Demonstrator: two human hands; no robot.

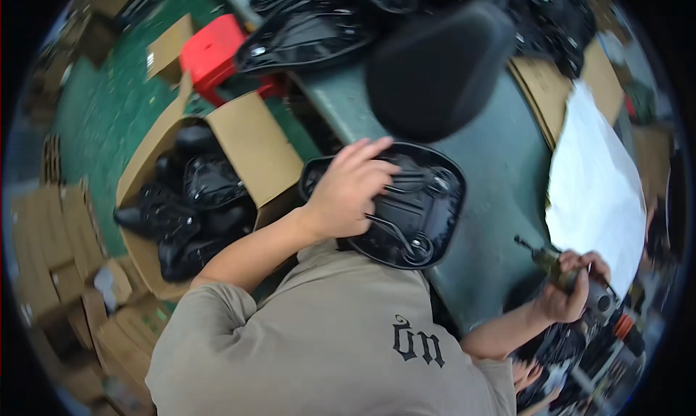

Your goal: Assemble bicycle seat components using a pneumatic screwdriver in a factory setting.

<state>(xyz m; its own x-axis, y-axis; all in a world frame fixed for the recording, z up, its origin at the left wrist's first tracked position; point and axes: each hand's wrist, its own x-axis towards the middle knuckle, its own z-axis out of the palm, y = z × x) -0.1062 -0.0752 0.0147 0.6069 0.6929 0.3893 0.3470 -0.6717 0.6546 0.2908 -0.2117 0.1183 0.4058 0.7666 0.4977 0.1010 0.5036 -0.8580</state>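
Observation:
A black bicycle saddle lies upside down at the table's near edge, against my shirt, its metal rails and springs showing. My left hand is over its left part, fingers spread and slightly bent; whether it presses on the saddle is hard to tell. Off to the right, my right hand is closed around an olive-green power screwdriver, its dark bit pointing up and left, away from the saddle. Just beyond the saddle is another black saddle, blurred, its smooth top showing.
More upturned saddles are piled at the table's far side. An open cardboard box full of saddles stands left, near a red stool. A white sheet and flat cardboard lie right. Another person's hands show lower right.

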